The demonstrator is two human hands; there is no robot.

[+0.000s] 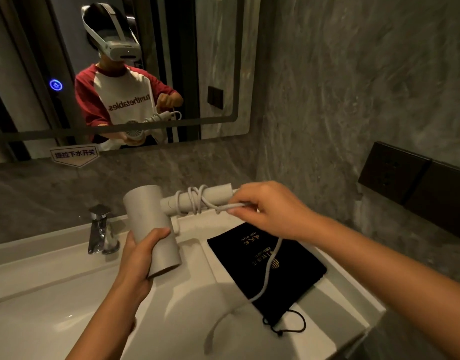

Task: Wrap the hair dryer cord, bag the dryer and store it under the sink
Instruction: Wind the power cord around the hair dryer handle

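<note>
Chrome catches my eye first at the left of the frame: the faucet (102, 229) stands on the white sink (55, 294), whose basin fills the lower left. Above it, across the upper left, the mirror (218, 74) shows a reflection of a person in a headset and a red-sleeved shirt.

Just right of the faucet I see my left hand (139, 258) at lower centre, fingers wrapped tight around the lower end of the hair dryer (151, 224) barrel, thumb across its front. The pale grey dryer is held up over the basin, barrel tilted, with its handle (197, 200) pointing right, roughly level. Several turns of the cord (269, 268) are wound around the middle of that handle, some crossing each other.

Further right, my right hand (270, 209) sits at the free end of the handle, fingertips pinched together on the cord where it leaves the wraps. From there the loose cord drops under my wrist, crosses the black drawstring bag (296, 276), and curves down over the sink edge toward the bottom of the frame; I cannot see its plug.

That bag lies flat on the white counter at centre right, gold lettering up, drawstring trailing at its lower end. On the grey stone wall at far right sits a dark socket panel (395, 170).
</note>
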